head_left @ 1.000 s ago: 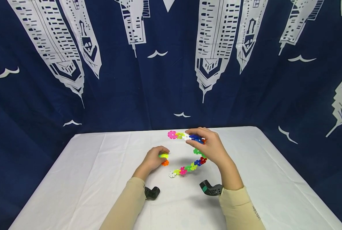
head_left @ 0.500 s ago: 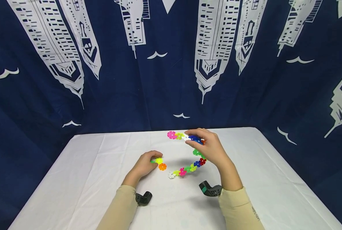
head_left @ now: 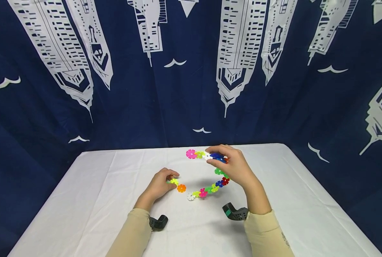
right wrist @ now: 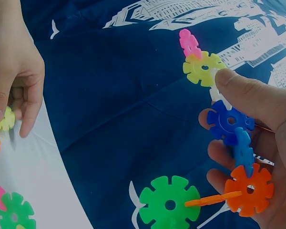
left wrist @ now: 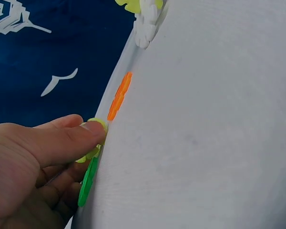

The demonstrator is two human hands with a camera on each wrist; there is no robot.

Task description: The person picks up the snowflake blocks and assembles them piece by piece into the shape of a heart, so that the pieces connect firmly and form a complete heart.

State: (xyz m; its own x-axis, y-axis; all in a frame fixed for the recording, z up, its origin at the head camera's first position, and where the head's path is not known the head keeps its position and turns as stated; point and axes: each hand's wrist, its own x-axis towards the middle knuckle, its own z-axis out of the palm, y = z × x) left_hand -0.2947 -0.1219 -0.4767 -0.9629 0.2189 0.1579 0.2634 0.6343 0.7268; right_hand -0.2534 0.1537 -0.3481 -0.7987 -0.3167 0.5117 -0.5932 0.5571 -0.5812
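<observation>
A long curved chain of colourful snowflake discs (head_left: 203, 192) hangs from my right hand (head_left: 232, 162), which pinches it at a white disc (right wrist: 215, 93) close to its pink end (head_left: 191, 154). From there it loops down through blue, orange, green and red discs to a white end disc (head_left: 191, 197) low over the table. My left hand (head_left: 157, 184) pinches a yellow disc (left wrist: 101, 125) between thumb and fingers. An orange disc (left wrist: 119, 96) and a green disc (left wrist: 88, 182) are joined to it on opposite sides. The orange disc is just left of the chain's white end, with a gap between.
A white cloth covers the table (head_left: 107, 200). Behind it hangs a dark blue curtain (head_left: 130, 107) printed with white buildings and birds. Each wrist carries a black camera, the left one (head_left: 159, 223) and the right one (head_left: 235, 212), low over the cloth.
My left hand has drawn back to the left and nearer with its short piece, away from the chain; the orange disc shows more fully. My right hand and the long chain stay nearly still.
</observation>
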